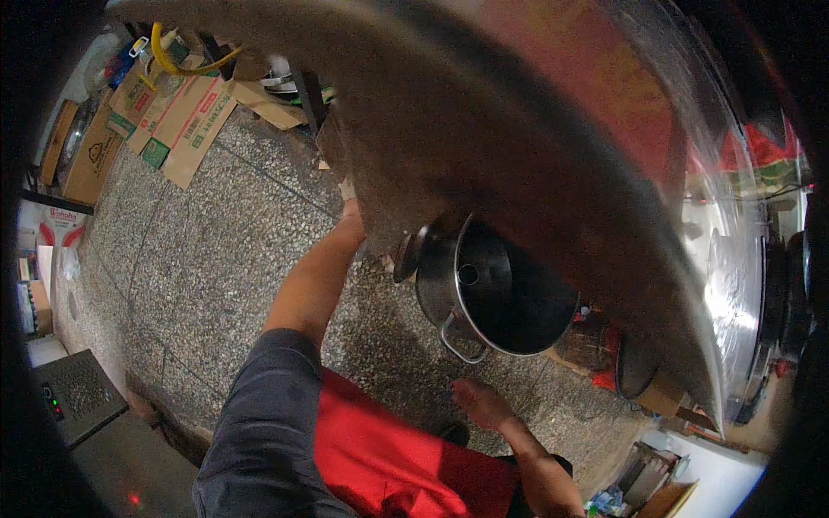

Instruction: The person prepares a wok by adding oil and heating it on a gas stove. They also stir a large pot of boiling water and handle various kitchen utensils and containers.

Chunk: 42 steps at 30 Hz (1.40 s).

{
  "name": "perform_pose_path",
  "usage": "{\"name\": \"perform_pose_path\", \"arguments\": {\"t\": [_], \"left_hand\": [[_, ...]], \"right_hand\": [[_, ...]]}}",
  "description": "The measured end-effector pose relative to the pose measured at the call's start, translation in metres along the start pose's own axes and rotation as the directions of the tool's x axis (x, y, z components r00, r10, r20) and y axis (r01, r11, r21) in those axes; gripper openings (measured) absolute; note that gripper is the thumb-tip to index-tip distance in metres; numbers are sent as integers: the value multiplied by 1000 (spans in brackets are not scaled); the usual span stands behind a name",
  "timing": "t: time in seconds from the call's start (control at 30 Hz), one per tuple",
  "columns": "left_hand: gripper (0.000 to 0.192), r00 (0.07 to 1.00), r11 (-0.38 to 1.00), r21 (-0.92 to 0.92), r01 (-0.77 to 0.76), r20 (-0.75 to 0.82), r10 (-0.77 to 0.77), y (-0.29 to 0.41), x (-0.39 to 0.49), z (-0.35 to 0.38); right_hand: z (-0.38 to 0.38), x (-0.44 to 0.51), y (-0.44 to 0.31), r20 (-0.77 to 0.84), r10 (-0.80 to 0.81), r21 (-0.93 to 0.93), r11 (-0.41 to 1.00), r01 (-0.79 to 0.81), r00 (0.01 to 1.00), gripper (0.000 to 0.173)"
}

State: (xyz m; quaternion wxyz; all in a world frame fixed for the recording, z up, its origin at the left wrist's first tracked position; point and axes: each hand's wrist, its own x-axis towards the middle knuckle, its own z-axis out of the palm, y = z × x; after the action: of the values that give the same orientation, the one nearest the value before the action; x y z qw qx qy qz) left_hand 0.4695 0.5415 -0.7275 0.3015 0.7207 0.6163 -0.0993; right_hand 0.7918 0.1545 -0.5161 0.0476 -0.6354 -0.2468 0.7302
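Observation:
A large metal pot [437, 285] with a dark inside and a bright rim sits before me, partly covered by the brown edge of a worktop [421, 142]. A loop handle [463, 346] sticks out on its near side. Just below that handle is my right hand [482, 405], apart from the pot and with nothing seen in it; its fingers are blurred. My left hand [350, 206] reaches forward to the underside of the worktop. Most of that hand is hidden, so I cannot tell what it touches.
Flattened cardboard [188, 126] lies on the speckled stone floor [227, 239] at the upper left, near a yellow hose [158, 52]. A grey appliance [81, 395] with small lights stands at lower left. Under the worktop, at right, is a cardboard box [660, 398].

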Motion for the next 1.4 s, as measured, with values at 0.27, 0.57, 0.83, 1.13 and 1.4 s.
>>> {"name": "perform_pose_path", "arguments": {"t": [0.27, 0.57, 0.83, 1.13, 1.4], "left_hand": [[48, 984, 978, 194, -73, -147, 103, 5, -68, -10], [45, 997, 972, 237, -13, -74, 32, -3, -32, 0], [23, 926, 993, -46, -113, -368, 89, -40, -123, 29], [38, 946, -15, -1000, 7, 11, -325, -53, -106, 90], [23, 977, 65, -976, 207, 203, -68, -33, -118, 60]], "right_hand": [[5, -1, -15, -20, -229, -524, 831, 185, 973, 45], [0, 5, -17, -3, -240, -602, 775, 190, 971, 43], [4, 16, -30, 71, -335, -497, 805, 325, 940, 46], [3, 48, -11, 104, -366, -583, 731, 355, 925, 45], [-3, 52, -6, 100, -399, -596, 709, 376, 911, 39]]}}
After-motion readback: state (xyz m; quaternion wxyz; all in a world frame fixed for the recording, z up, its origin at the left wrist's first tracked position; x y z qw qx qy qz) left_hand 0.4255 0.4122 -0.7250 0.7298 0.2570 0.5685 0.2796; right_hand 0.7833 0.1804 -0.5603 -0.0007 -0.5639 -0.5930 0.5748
